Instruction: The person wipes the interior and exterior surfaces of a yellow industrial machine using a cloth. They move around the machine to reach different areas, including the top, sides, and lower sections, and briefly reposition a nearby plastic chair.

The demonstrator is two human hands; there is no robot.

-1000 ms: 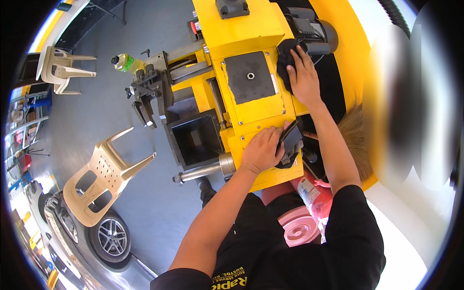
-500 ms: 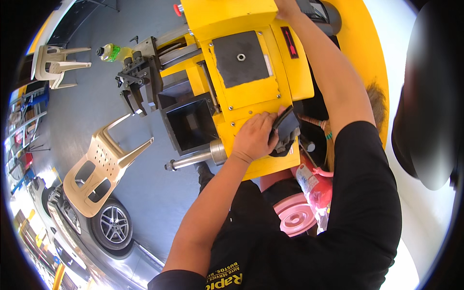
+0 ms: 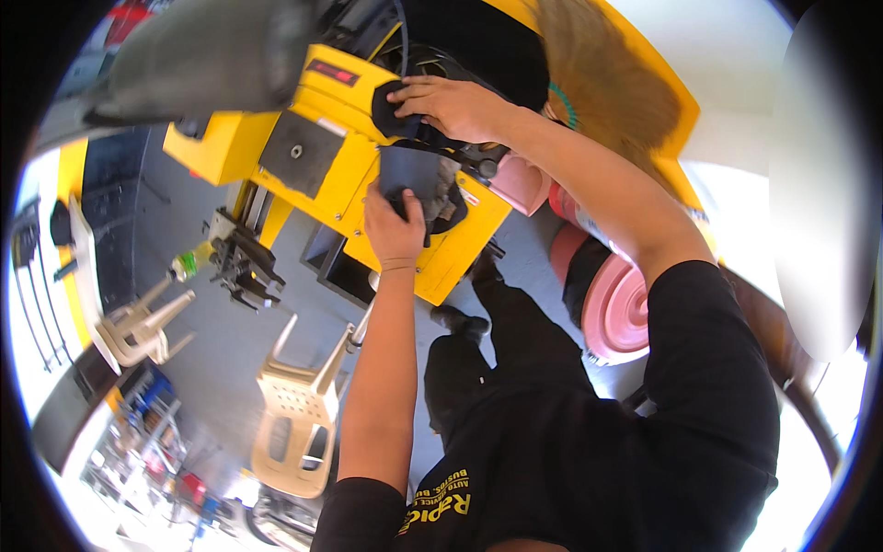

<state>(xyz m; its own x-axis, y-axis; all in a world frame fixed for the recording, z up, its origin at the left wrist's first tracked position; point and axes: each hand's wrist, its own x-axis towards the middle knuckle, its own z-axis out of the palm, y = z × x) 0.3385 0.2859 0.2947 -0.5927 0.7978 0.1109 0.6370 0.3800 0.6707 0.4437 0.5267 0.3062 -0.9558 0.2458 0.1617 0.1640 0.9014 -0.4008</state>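
A yellow machine (image 3: pixel 345 193) stands in front of me, with a dark square plate (image 3: pixel 302 152) and a nut on its top. My left hand (image 3: pixel 394 227) grips the near edge of a dark, smooth flat-faced piece (image 3: pixel 409 173), its thumb over the edge. Beside that piece lies a crumpled grey cloth-like bundle (image 3: pixel 449 189) on the machine's top. Farther back, my right hand (image 3: pixel 457 109) reaches across with its fingers stretched out. Its fingertips touch a black rounded part (image 3: pixel 388 112) on the machine's far side. What lies under its palm is hidden.
Pink round-lidded containers (image 3: pixel 618 308) stand right of my legs. A straw broom (image 3: pixel 612 78) leans at the far right. A beige plastic chair (image 3: pixel 296 414) is at the lower left, another chair (image 3: pixel 143 327) behind. A bottle of yellow-green liquid (image 3: pixel 190 262) stands by the machine's clamp (image 3: pixel 241 262).
My view has swung, so the machine appears turned and farther left. My right hand has come back from the machine's far end to the black rounded part. My left hand still holds the dark piece.
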